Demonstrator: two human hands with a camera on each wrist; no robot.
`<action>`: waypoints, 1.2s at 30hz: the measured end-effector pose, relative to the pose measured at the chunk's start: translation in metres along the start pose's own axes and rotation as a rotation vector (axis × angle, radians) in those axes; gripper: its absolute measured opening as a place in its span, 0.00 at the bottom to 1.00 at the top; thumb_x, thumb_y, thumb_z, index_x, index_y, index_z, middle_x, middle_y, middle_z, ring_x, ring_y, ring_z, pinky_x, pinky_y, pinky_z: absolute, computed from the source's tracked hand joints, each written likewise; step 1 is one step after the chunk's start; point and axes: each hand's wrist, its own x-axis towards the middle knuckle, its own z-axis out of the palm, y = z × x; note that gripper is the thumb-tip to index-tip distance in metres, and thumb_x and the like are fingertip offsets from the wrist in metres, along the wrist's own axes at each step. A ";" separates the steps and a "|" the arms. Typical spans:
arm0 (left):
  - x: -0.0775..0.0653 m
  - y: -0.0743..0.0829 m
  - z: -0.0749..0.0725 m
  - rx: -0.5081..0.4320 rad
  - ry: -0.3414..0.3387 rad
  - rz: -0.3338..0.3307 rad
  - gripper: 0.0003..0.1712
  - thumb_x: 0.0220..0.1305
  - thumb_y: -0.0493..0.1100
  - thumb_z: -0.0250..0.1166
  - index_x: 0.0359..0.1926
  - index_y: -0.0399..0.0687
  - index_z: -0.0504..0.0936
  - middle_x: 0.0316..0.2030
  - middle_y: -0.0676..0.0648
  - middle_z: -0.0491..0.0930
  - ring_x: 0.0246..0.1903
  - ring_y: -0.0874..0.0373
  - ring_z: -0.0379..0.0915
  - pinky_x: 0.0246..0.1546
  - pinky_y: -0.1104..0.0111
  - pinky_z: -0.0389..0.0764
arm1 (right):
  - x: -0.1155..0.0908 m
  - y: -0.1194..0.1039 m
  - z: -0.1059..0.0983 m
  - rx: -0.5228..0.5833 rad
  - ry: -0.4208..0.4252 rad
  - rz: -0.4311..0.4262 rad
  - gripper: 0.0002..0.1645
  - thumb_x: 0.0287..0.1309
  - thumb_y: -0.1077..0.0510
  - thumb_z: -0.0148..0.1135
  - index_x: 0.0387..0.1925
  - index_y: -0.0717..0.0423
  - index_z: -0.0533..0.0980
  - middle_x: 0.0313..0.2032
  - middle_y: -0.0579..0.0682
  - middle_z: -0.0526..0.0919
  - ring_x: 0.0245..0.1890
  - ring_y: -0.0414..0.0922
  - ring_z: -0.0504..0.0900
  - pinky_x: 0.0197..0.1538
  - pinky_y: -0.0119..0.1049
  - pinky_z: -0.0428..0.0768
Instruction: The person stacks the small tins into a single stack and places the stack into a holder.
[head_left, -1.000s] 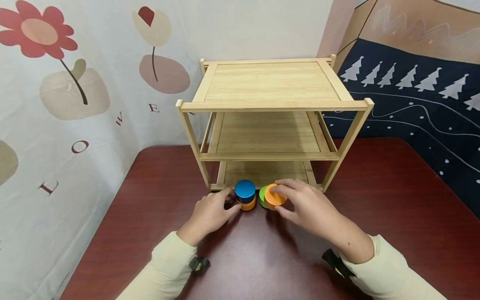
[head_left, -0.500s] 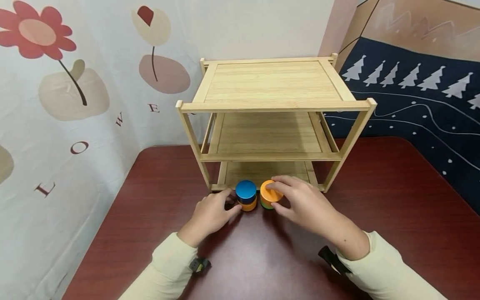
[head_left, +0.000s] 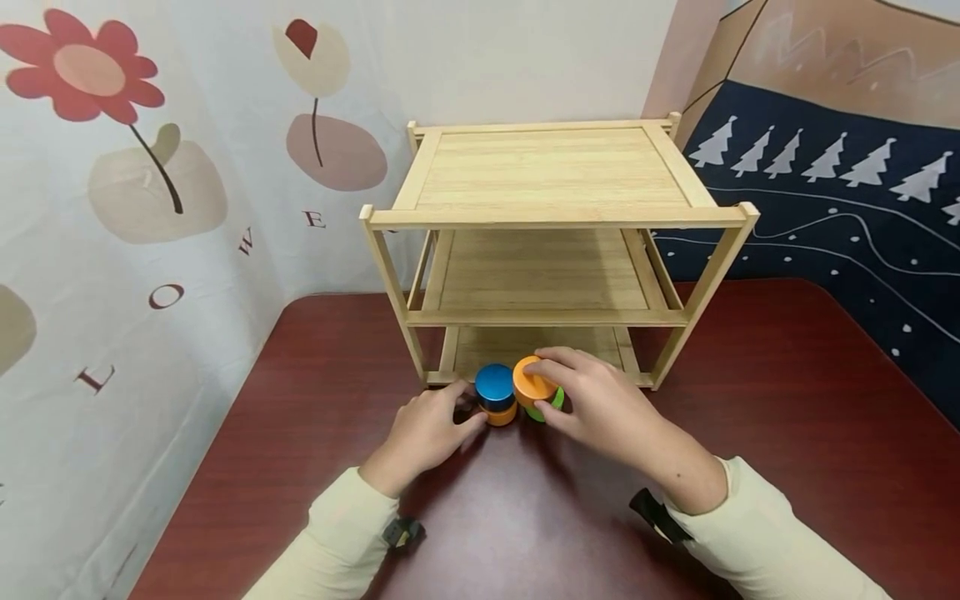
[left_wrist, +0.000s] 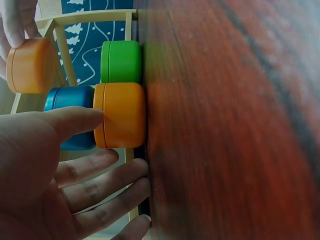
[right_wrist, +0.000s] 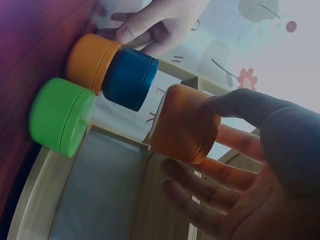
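My right hand [head_left: 603,398] pinches an orange round lidded tin [head_left: 531,382] between thumb and fingers, raised off the table. A green tin [right_wrist: 60,117] stands on the table beneath it, partly covered in the head view. To the left is a stack of two: a blue tin [head_left: 495,382] on top of another orange tin [left_wrist: 122,115]. Around the left of this stack lies my left hand [head_left: 423,429], its thumb at the lower orange tin and its other fingers loosely extended. In the right wrist view, a gap shows between the held tin and the blue one.
A three-tier wooden shelf [head_left: 555,218] stands right behind the tins, its lowest tier near the table surface. The dark red table [head_left: 315,350] extends to both sides. Printed cloth walls [head_left: 217,108] close off the back and sides.
My right hand has carried the orange tin leftward, from right of the green tin, over it, to close by the blue tin. The left hand and its stack stay nearly in place.
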 end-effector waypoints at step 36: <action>-0.001 -0.001 0.000 0.015 0.008 0.015 0.16 0.64 0.56 0.68 0.49 0.58 0.82 0.40 0.56 0.87 0.39 0.54 0.85 0.35 0.53 0.81 | 0.024 -0.005 0.021 0.108 -0.010 -0.018 0.22 0.59 0.56 0.70 0.56 0.53 0.79 0.58 0.58 0.80 0.40 0.47 0.86 0.36 0.33 0.79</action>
